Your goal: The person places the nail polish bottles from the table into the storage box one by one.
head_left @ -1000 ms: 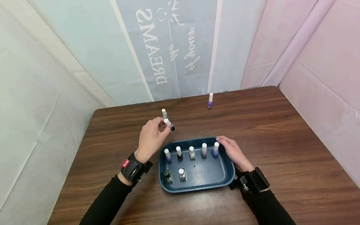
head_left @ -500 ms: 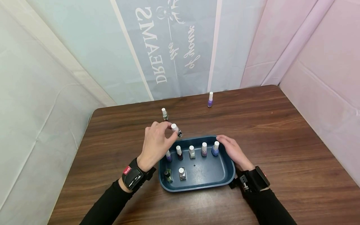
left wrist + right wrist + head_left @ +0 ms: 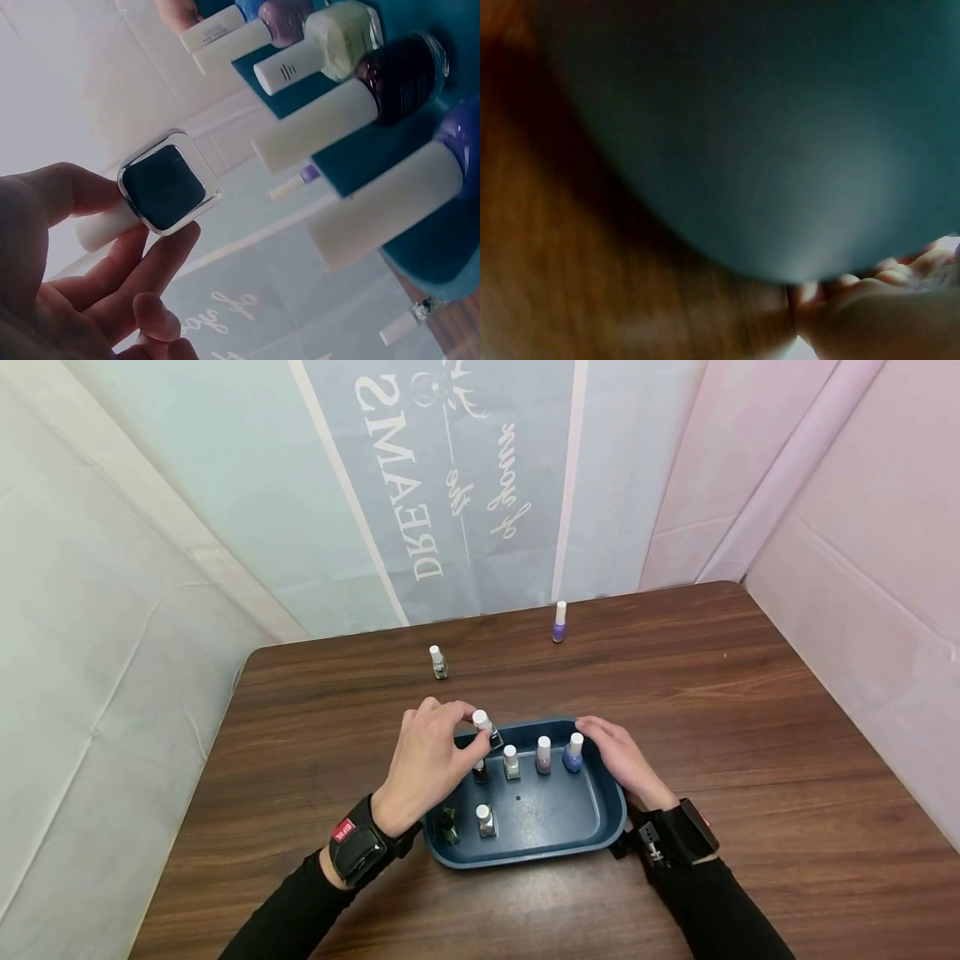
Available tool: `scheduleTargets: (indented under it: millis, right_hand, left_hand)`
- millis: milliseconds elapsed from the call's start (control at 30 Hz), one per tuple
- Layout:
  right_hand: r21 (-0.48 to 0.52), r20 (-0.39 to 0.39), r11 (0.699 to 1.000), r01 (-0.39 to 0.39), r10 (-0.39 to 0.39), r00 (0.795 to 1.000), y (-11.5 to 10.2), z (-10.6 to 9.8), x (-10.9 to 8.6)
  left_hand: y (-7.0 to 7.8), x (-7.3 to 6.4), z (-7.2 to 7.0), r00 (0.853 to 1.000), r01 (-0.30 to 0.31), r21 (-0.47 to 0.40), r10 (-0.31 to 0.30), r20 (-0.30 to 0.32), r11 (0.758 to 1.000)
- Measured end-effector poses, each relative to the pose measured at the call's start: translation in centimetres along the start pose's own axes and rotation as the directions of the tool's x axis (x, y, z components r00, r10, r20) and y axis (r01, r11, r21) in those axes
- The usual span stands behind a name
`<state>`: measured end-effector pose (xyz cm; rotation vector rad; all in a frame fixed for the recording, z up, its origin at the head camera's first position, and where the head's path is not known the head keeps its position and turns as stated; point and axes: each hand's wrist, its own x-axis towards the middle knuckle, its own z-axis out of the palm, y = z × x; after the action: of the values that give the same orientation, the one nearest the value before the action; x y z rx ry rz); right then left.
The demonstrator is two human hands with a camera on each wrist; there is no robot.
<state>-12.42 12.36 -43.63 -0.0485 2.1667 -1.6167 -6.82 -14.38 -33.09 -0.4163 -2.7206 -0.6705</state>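
Observation:
My left hand (image 3: 431, 764) pinches a square nail polish bottle (image 3: 163, 182) with dark contents and a white cap, tilted, over the back left of the blue tray (image 3: 555, 818). Along the tray's back stand a dark red bottle (image 3: 401, 79), a pale bottle (image 3: 512, 763), a mauve bottle (image 3: 543, 757) and a blue bottle (image 3: 573, 755). A purple bottle (image 3: 397, 202) at the row's left end is hidden by my left hand in the head view. Nearer me are a green bottle (image 3: 449, 827) and a silvery bottle (image 3: 485, 821). My right hand (image 3: 622, 760) rests against the tray's right back corner.
On the brown wooden table (image 3: 750, 735) behind the tray stand a glittery clear bottle (image 3: 438, 663) and, farther right, a purple bottle (image 3: 559, 623) with a white cap. A printed cloth curtain (image 3: 487, 485) hangs along the table's back edge, with pale cloth at both sides.
My left hand has carried the pinched bottle right and toward me, from near the glittery bottle to over the tray's back edge. My right hand stays at the tray's corner.

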Motion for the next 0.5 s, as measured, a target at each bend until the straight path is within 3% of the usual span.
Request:
scheduleTargets:
  millis: [500]
  right_hand:
    - [0.013, 0.006, 1.000, 0.008, -0.008, 1.000, 0.0, -0.1, 0.0]
  left_hand:
    - [1.3, -1.0, 0.4, 0.996, -0.026, -0.002, 0.026, 0.086, 1.000]
